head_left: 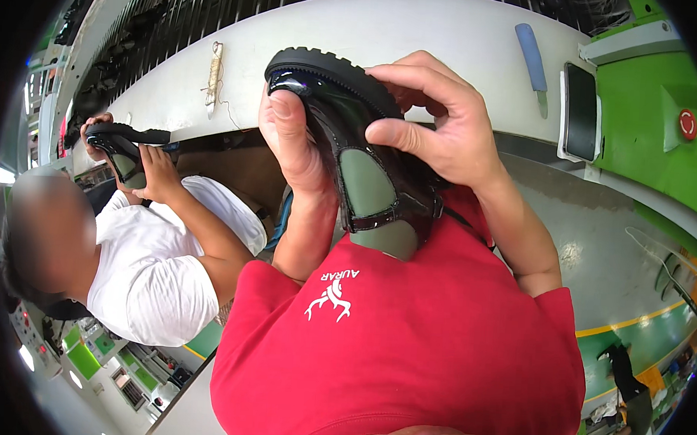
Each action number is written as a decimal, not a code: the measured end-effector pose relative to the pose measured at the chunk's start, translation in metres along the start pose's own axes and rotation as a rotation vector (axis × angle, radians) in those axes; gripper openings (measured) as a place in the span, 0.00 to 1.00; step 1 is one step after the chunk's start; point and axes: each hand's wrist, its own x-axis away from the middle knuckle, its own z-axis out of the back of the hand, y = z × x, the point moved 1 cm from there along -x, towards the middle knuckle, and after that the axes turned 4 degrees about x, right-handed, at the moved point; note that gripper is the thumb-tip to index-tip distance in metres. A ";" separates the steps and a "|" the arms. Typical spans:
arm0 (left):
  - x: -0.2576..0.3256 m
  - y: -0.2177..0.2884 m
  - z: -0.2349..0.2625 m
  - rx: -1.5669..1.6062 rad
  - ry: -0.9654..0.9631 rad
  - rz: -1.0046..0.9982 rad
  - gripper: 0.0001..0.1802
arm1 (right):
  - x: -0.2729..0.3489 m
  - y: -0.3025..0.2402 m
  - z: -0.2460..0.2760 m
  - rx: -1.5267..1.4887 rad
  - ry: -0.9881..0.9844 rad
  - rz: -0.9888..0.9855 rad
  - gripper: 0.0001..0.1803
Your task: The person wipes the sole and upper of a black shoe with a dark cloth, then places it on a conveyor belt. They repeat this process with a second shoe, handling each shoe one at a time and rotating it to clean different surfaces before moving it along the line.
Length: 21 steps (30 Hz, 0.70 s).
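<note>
Held up in front of my chest is a glossy black shoe [333,127] with a thick ridged black sole [332,67], which faces up and away. A smooth green form [367,181], like a shoe last, shows through the shoe's openings. My left hand [297,149] grips the toe end from the left, thumb up on the shiny upper. On the other side my right hand [450,125] holds the shoe, its fingers on the sole's edge and its thumb against the upper. Part of the left fingers is hidden behind the shoe.
On the white worktable [458,28] lie a blue-handled knife [532,62], a phone [580,111] and a pale cord-wrapped tool [214,75]. A green machine [649,98] with a red button [686,123] stands right. At left a person [159,279] holds a similar shoe [122,145]. Rollers [241,7] run behind.
</note>
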 end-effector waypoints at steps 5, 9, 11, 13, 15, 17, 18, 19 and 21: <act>0.003 -0.006 -0.007 0.003 0.029 0.038 0.39 | 0.007 0.016 0.000 -0.073 0.048 -0.062 0.18; 0.007 -0.013 0.000 0.015 -0.011 0.048 0.39 | 0.012 0.004 0.005 -0.009 0.050 -0.022 0.12; 0.007 -0.015 -0.008 0.017 0.007 0.016 0.39 | 0.013 -0.004 0.004 0.077 0.120 -0.011 0.11; 0.007 -0.017 -0.007 0.002 0.022 0.045 0.40 | 0.011 -0.010 0.007 0.136 0.132 -0.016 0.10; 0.008 -0.017 -0.005 -0.018 0.007 0.089 0.39 | 0.008 -0.015 0.012 0.164 0.085 -0.045 0.12; 0.007 -0.017 -0.010 0.014 -0.015 0.117 0.38 | -0.003 -0.018 0.016 0.100 0.090 -0.139 0.13; 0.007 -0.017 -0.012 0.029 -0.025 0.127 0.38 | -0.012 -0.020 0.018 0.067 0.089 -0.183 0.14; 0.009 -0.017 -0.015 0.047 -0.043 0.116 0.36 | -0.020 -0.021 0.018 0.043 0.066 -0.194 0.12; 0.009 -0.023 -0.010 0.027 -0.030 0.098 0.35 | -0.031 -0.020 0.017 0.038 0.009 -0.186 0.10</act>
